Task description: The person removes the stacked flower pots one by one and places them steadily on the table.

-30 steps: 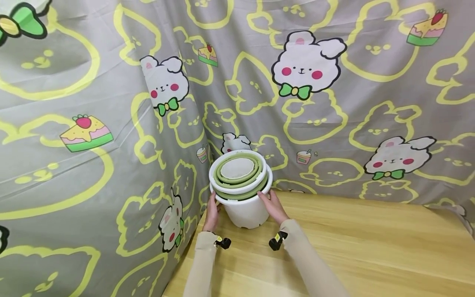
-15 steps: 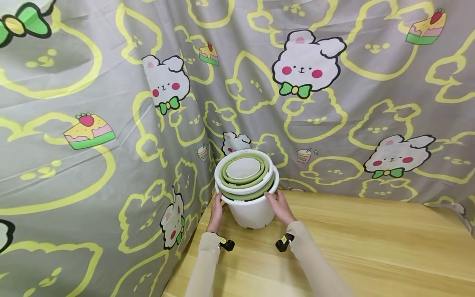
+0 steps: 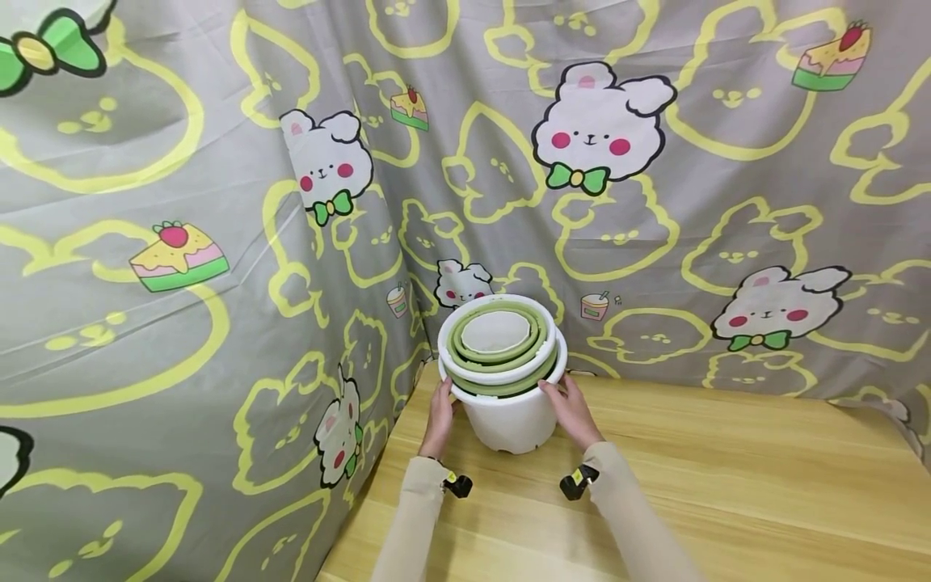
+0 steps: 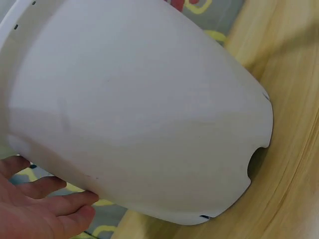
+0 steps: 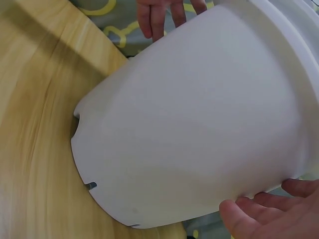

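A large white pot (image 3: 512, 424) with notches at its base holds a nested stack of round white and green pots (image 3: 497, 331) rising above its rim. On its left side, my left hand (image 3: 439, 416) grips it near the rim; in the left wrist view that hand's fingers (image 4: 75, 199) lie along the white wall. My right hand (image 3: 573, 411) grips the opposite side, thumb at the rim, and its fingers (image 5: 259, 211) touch the wall in the right wrist view. Whether the base rests fully on the table is unclear.
The wooden table (image 3: 727, 469) extends to the right and towards the front. A grey patterned curtain (image 3: 407, 48) hangs along the left side and the back, its corner just behind the pots. Dark wrist devices (image 3: 458, 485) are on both wrists.
Both hands and the white pot with its stack have moved to the right, away from the left curtain. The grip looks the same.
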The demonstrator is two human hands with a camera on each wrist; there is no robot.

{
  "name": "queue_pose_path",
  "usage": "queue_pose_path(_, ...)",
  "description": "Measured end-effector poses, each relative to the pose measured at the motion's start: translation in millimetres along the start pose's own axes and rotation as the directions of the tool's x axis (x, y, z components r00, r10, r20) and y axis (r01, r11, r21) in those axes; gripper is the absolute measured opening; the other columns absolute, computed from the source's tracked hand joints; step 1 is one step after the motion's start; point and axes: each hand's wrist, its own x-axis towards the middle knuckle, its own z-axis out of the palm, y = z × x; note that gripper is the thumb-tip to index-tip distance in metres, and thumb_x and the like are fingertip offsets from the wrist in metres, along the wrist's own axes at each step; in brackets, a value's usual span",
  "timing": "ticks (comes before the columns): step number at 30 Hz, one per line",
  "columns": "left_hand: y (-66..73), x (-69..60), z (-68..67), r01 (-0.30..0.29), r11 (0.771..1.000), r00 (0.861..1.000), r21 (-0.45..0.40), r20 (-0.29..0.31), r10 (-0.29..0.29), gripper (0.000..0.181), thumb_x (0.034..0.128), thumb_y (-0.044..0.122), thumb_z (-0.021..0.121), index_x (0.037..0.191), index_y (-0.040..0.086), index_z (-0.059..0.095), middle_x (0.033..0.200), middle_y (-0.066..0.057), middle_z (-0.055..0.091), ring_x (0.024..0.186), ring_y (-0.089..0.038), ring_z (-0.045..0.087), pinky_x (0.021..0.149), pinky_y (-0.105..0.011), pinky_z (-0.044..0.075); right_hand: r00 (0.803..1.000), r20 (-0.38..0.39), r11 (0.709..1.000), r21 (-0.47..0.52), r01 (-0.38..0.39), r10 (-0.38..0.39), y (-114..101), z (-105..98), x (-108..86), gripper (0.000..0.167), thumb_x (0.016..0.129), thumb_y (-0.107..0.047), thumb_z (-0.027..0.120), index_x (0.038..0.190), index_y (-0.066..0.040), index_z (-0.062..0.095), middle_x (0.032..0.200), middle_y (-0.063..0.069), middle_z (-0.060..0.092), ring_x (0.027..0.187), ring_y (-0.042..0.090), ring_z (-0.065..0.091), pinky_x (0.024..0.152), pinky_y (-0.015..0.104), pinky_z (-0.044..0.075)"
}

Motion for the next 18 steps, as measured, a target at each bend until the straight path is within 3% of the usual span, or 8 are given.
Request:
queue_pose_path(7,-13.9,4.0,17.2,-0.02,1.0,1.0,0.01,-0.014,0.02,0.054,0.1145,0.036,0.028,0.153,0.0,0.04,0.156,-0.023,0.044,0.15,-0.038,0.039,0.121,-0.054,0.038,1.0,-0.009,1.0,0.008,0.0,0.0,3.0,-16.2,-5.4,0.078,0.104,-0.047,0.052,0.162,-0.004,0.024,0.168,0.022,0.028,0.154,0.045,0.033,0.123,0.058,0.031)
queue_pose_path(15,7.4,-7.1,27.6,-0.03,1.0,0.996,0.003,0.082,0.029,0.048,0.1144,0.022,0.029,0.151,-0.008,0.038,0.154,-0.029,0.043,0.149,-0.042,0.039,0.119,-0.053,0.041,0.999,-0.037,1.0,-0.008,0.005,-0.005,5.1,-32.1,-13.0,0.074,0.106,-0.045,0.05,0.162,-0.004,0.026,0.168,0.022,0.028,0.154,0.046,0.032,0.125,0.057,0.029)
queue_pose_path(18,2.6,-5.5,32.4,-0.021,1.0,0.995,0.001,0.096,0.02,0.049,0.1147,0.024,0.029,0.153,-0.006,0.037,0.157,-0.027,0.042,0.151,-0.04,0.036,0.121,-0.053,0.039,0.999,-0.05,1.0,-0.018,-0.005,0.004,6.2,-38.2,-16.2,0.074,0.106,-0.046,0.049,0.162,-0.005,0.025,0.169,0.022,0.027,0.154,0.045,0.031,0.126,0.055,0.028)
